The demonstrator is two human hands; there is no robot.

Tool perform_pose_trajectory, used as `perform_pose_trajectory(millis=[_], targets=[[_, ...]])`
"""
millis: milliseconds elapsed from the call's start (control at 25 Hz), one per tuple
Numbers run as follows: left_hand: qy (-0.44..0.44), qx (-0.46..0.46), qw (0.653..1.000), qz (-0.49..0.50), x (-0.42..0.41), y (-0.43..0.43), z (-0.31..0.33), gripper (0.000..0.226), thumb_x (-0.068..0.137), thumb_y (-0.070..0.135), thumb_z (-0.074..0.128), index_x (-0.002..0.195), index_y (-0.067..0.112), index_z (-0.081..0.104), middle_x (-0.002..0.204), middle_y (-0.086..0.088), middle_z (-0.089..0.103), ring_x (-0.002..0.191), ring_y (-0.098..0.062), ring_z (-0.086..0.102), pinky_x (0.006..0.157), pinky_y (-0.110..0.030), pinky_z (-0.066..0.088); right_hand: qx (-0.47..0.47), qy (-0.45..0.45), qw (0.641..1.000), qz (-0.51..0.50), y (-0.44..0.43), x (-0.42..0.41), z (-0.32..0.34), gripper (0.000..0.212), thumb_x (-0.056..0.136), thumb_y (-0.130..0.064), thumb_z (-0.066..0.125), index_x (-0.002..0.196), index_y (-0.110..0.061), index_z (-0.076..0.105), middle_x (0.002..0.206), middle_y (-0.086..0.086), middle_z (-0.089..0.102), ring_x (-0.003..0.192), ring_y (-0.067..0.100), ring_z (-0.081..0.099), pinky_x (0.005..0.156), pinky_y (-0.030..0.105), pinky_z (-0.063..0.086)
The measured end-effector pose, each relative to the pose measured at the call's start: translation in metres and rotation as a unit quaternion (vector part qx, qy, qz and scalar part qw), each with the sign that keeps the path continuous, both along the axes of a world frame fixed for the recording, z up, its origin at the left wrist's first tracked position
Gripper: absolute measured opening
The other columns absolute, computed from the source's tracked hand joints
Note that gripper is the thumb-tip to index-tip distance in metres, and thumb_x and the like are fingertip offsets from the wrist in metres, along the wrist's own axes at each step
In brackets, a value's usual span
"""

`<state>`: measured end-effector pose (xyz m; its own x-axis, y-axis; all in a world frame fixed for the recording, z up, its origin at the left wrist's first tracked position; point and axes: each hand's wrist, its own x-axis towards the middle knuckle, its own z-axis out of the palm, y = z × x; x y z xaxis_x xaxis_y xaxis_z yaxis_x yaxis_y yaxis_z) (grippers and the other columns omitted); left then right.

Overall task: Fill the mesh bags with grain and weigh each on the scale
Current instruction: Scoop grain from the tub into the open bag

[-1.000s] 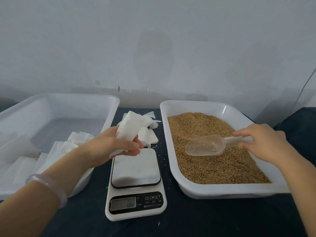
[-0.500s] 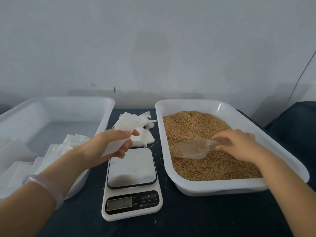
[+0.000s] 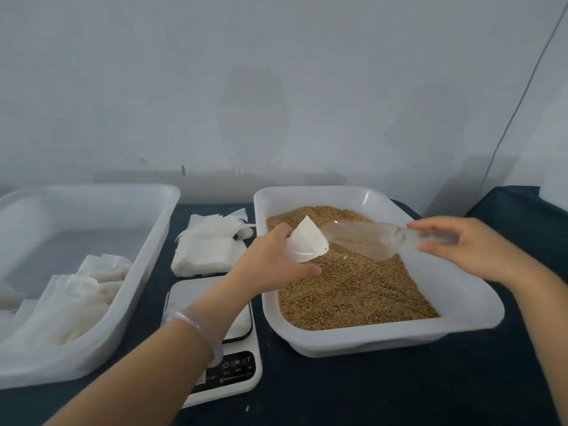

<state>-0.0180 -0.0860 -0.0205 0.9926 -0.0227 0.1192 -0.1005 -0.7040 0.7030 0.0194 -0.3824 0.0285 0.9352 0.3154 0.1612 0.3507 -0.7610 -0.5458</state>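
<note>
Pouring looks next: left hand (image 3: 270,261), gripping the white mesh bag (image 3: 307,245), has swung from above the white digital scale (image 3: 196,292) to over brown grain (image 3: 353,293) in the white plastic tray (image 3: 338,341) toward the tabletop's right edge; right hand (image 3: 470,247) pinches the clear plastic scoop (image 3: 368,241), raised to its mouth.

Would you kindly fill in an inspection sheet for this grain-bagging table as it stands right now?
Surface: table with a dark covering.
Job's things: grain tray on the right, holding grain; scale in the middle, readout hidden by the left forearm; stack of flat bags behind it; more bags in the left tray.
Clutter: a stray grain on the table by the scale.
Hands: left hand holds a mesh bag above the grain; right hand holds a clear scoop by its handle, mouth toward the bag.
Cables: one thin cable down the wall, upper right.
Surroundings: plain pale wall.
</note>
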Motion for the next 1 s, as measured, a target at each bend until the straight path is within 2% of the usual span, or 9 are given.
perform_pose_trajectory(millis=[120, 240, 360, 480, 600, 720, 800, 920, 1000], targets=[[-0.003, 0.001, 1.000, 0.015, 0.004, -0.008, -0.004, 0.055, 0.066, 0.052, 0.076, 0.104, 0.024, 0.048, 0.089, 0.008, 0.056, 0.077, -0.005, 0.054, 0.058, -0.023, 0.042, 0.003, -0.024, 1.000, -0.003, -0.011, -0.002, 0.026, 0.031, 0.083, -0.029, 0.068, 0.098, -0.055, 0.059, 0.103, -0.035, 0.056, 0.093, -0.023, 0.046, 0.086, 0.021, 0.033], [-0.005, -0.015, 1.000, 0.018, 0.003, -0.012, -0.006, 0.052, 0.066, 0.053, 0.075, 0.101, 0.026, 0.047, 0.089, 0.009, 0.055, 0.080, -0.009, 0.054, 0.057, -0.024, 0.041, -0.021, -0.031, 0.999, 0.010, -0.004, -0.002, 0.038, 0.034, 0.081, -0.027, 0.071, 0.093, -0.056, 0.058, 0.103, -0.030, 0.060, 0.101, -0.011, 0.052, 0.091, 0.026, 0.038], [0.001, -0.010, 1.000, 0.012, 0.001, -0.015, -0.009, 0.052, 0.065, 0.055, 0.074, 0.099, 0.028, 0.046, 0.090, 0.008, 0.055, 0.093, -0.020, 0.055, 0.074, -0.036, 0.051, -0.064, -0.065, 0.996, 0.024, 0.011, -0.001, 0.045, 0.034, 0.081, -0.027, 0.070, 0.095, -0.055, 0.057, 0.108, -0.019, 0.062, 0.110, 0.006, 0.053, 0.102, 0.038, 0.038], [-0.025, 0.013, 0.999, 0.018, -0.003, -0.019, -0.007, 0.057, 0.064, 0.055, 0.076, 0.103, 0.026, 0.045, 0.089, 0.013, 0.053, 0.095, -0.020, 0.054, 0.089, -0.044, 0.048, -0.122, -0.103, 0.986, 0.039, 0.026, 0.000, 0.052, 0.032, 0.082, -0.035, 0.066, 0.097, -0.058, 0.050, 0.107, -0.017, 0.060, 0.111, 0.012, 0.043, 0.106, 0.046, 0.028], [-0.047, -0.028, 0.997, 0.046, -0.006, -0.020, -0.004, 0.059, 0.062, 0.055, 0.078, 0.104, 0.025, 0.048, 0.093, 0.013, 0.055, 0.091, -0.015, 0.056, 0.085, -0.041, 0.051, -0.169, -0.145, 0.974, 0.036, 0.038, 0.001, 0.055, 0.030, 0.083, -0.038, 0.065, 0.101, -0.057, 0.050, 0.106, -0.018, 0.056, 0.106, 0.008, 0.032, 0.107, 0.045, 0.021], [-0.049, 0.012, 0.998, 0.039, -0.008, -0.025, -0.004, 0.057, 0.064, 0.056, 0.075, 0.099, 0.020, 0.047, 0.083, 0.012, 0.051, 0.087, -0.017, 0.056, 0.088, -0.042, 0.050, -0.200, -0.165, 0.965, 0.031, 0.046, 0.001, 0.057, 0.032, 0.084, -0.038, 0.064, 0.114, -0.048, 0.057, 0.110, -0.015, 0.051, 0.112, 0.011, 0.033, 0.106, 0.044, 0.021], [-0.054, 0.014, 0.997, 0.046, -0.009, -0.026, -0.003, 0.057, 0.068, 0.053, 0.073, 0.103, 0.019, 0.044, 0.080, 0.014, 0.044, 0.087, -0.020, 0.054, 0.093, -0.043, 0.048, -0.207, -0.173, 0.962, 0.036, 0.051, 0.000, 0.057, 0.035, 0.084, -0.038, 0.064, 0.118, -0.046, 0.057, 0.111, -0.016, 0.049, 0.113, 0.010, 0.032, 0.106, 0.044, 0.021], [-0.070, 0.034, 0.996, 0.052, -0.007, -0.027, -0.005, 0.057, 0.070, 0.053, 0.072, 0.106, 0.022, 0.040, 0.078, 0.018, 0.037, 0.089, -0.022, 0.050, 0.099, -0.041, 0.041, -0.209, -0.180, 0.960, 0.044, 0.057, -0.002, 0.054, 0.037, 0.085, -0.036, 0.064, 0.120, -0.044, 0.056, 0.111, -0.019, 0.048, 0.119, 0.011, 0.030, 0.109, 0.046, 0.017], [-0.071, 0.060, 0.995, 0.043, -0.008, -0.028, -0.009, 0.055, 0.068, 0.057, 0.070, 0.100, 0.024, 0.039, 0.076, 0.018, 0.040, 0.080, -0.015, 0.045, 0.097, -0.039, 0.039, -0.202, -0.182, 0.961, 0.051, 0.057, -0.002, 0.057, 0.036, 0.083, -0.035, 0.067, 0.116, -0.044, 0.058, 0.110, -0.019, 0.050, 0.121, 0.011, 0.030, 0.110, 0.046, 0.016]])
